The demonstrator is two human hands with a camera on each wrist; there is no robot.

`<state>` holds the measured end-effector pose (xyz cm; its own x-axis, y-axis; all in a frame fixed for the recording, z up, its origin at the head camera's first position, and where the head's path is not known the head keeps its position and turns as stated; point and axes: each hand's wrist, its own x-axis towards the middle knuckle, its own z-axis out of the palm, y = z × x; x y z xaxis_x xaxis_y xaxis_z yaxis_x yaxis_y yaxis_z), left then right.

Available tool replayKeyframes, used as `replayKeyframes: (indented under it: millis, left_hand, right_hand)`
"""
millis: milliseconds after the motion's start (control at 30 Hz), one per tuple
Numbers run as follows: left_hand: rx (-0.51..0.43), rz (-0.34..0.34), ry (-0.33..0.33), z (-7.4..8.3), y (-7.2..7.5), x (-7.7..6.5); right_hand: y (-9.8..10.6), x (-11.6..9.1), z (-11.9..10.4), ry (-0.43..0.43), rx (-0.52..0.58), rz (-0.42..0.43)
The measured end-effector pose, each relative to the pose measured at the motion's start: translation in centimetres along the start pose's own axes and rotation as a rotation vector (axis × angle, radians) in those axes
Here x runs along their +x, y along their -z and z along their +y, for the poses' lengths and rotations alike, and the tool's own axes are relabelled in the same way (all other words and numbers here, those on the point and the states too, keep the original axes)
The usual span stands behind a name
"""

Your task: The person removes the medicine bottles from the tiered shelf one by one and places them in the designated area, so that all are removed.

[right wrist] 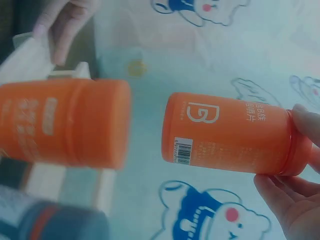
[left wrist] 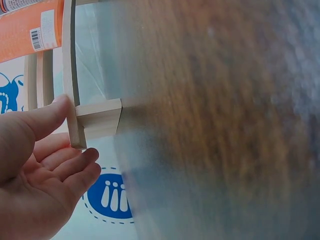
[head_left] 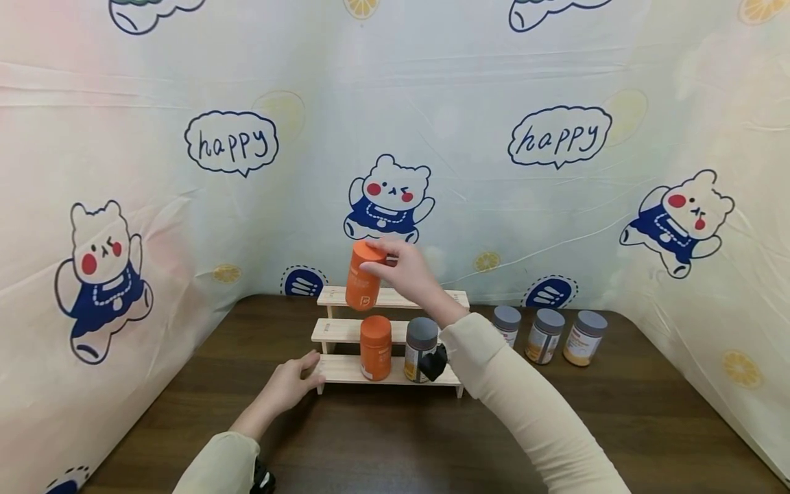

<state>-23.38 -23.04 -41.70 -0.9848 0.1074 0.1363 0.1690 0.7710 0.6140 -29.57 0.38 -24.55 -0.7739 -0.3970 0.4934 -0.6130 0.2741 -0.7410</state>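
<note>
My right hand holds an orange supplement bottle by its capped top, slightly tilted, above the stepped wooden rack. In the right wrist view this bottle shows a white logo and a barcode. At the left end of the rack's lowest board, my left hand pinches the board's end between thumb and fingers. A second orange bottle stands on the lowest step. Beside it is a grey-capped bottle, partly hidden by a black device on the right wrist.
Right of the rack, three grey-capped bottles stand in a row on the dark wooden table: a near one, a middle one and a far-right one. A printed cloth hangs behind and along both sides.
</note>
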Motion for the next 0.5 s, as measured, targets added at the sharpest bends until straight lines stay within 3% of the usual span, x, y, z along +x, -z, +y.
replayKeyframes:
  millis: [300, 500]
  left_hand:
    - [0.01, 0.001, 0.003, 0.0, 0.0, -0.1]
    - [0.007, -0.002, 0.013, 0.2, 0.0, -0.1]
  right_hand:
    - [4.1, -0.6, -0.4, 0.036, 0.019, 0.062]
    - [6.8, -1.5, -0.3, -0.002, 0.012, 0.099]
